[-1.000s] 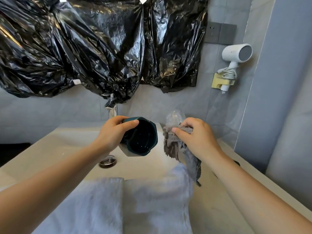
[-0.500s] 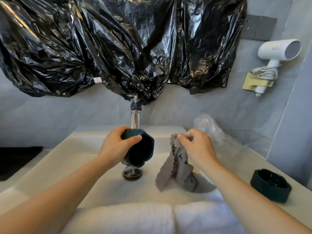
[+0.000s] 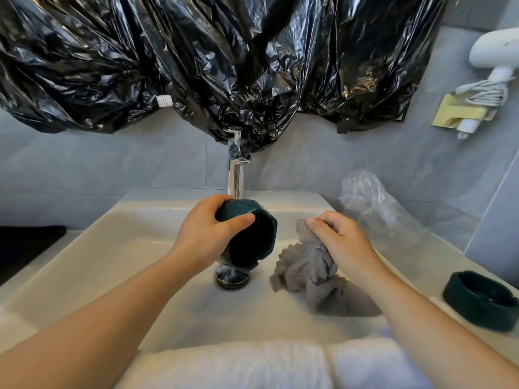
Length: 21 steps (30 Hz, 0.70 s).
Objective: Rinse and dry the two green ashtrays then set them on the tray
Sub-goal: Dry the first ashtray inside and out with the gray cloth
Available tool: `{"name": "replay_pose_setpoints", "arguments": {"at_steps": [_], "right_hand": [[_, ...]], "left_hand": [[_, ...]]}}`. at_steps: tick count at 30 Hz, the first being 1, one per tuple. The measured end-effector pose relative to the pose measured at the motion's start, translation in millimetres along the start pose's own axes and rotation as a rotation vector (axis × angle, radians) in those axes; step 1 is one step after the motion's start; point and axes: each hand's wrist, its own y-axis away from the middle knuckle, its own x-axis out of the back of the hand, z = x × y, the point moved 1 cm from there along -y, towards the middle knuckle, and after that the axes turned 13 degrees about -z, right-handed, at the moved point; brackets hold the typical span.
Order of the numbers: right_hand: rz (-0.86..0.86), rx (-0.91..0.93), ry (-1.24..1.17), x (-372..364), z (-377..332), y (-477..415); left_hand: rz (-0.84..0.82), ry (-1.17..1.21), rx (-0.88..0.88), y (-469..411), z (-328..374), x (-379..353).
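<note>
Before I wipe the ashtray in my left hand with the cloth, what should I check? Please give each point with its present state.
1. Grip of left hand on held ashtray: ok.
2. Grip of right hand on grey cloth: ok.
3. Ashtray opening turned toward the cloth: ok.
4. No water stream from faucet: ok.
5. Inside rinsed clean: cannot tell, too dark.
6. Place of tray: cannot tell, not in view.

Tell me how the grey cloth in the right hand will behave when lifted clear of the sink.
The grey cloth is probably floppy: it hangs in bunched folds from the right hand, its lower end pooled on the sink. It likely weighs little, since one hand's grip at its top holds it up. Unlikely to slip; its surface looks nubbly.
</note>
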Motion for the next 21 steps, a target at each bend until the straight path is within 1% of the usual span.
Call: {"name": "replay_pose_setpoints", "arguments": {"at_steps": [3, 4, 6, 8, 10, 11, 13, 15, 17, 19, 21], "right_hand": [[-0.011, 0.004, -0.062, -1, -4, 2], [-0.061, -0.009, -0.097, -2, -5, 3], [-0.228, -0.058, -0.144, -4, -4, 6], [-0.382, -0.100, -0.140, -8, -1, 9], [-0.422, -0.107, -0.082, -10, 1, 11], [-0.389, -0.102, -0.073, -9, 3, 9], [-0.239, -0.053, -0.127, -7, 3, 7], [-0.042, 0.048, -0.194, -5, -2, 5], [0.082, 0.171, -0.211, -8, -13, 9], [0.074, 0.249, -0.106, -17, -21, 14], [-0.018, 0.260, 0.036, -27, -21, 15]], "left_hand": [[0.019, 0.083, 0.027, 1, -1, 0], [0.024, 0.109, 0.041, 1, -1, 0], [0.023, 0.142, 0.068, 1, 0, -1], [0.014, 0.152, 0.080, 1, 0, -2], [0.015, 0.160, 0.081, 1, 1, -2], [0.017, 0.165, 0.081, 1, 1, -2], [0.021, 0.180, 0.084, 2, 1, -2], [0.014, 0.197, 0.093, 2, 0, -2], [-0.003, 0.208, 0.101, 2, 0, -4], [-0.009, 0.234, 0.107, 2, 0, -6], [-0.007, 0.284, 0.118, 2, 0, -9]]}}
